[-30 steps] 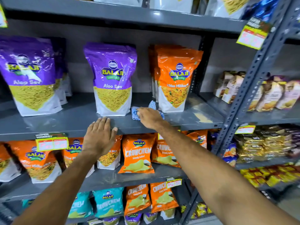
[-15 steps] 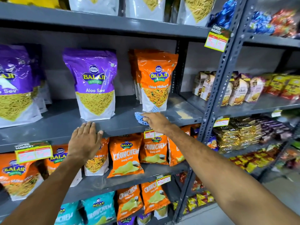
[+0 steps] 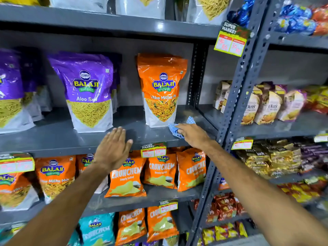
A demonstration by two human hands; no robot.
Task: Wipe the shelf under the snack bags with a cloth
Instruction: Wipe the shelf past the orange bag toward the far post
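Note:
A grey metal shelf (image 3: 58, 137) carries a purple Aloo Sev bag (image 3: 87, 91) and an orange Mitha Mix bag (image 3: 161, 89), both upright. My right hand (image 3: 192, 135) presses a blue checked cloth (image 3: 174, 127) onto the shelf at the orange bag's front right corner, fingers curled over the cloth. My left hand (image 3: 113, 148) lies flat with straight fingers on the shelf's front edge, between the two bags, holding nothing.
More purple bags (image 3: 10, 93) stand at the left. Price tags (image 3: 153, 150) hang on the shelf's edge. A perforated grey upright (image 3: 237, 96) bounds the shelf at the right, with biscuit packs (image 3: 266, 105) beyond. Orange Crunchem bags (image 3: 161, 169) fill the shelf below.
My right hand has slid the cloth rightward along the shelf, from between the two bags to the orange bag's right corner. The left hand also shifted right along the edge.

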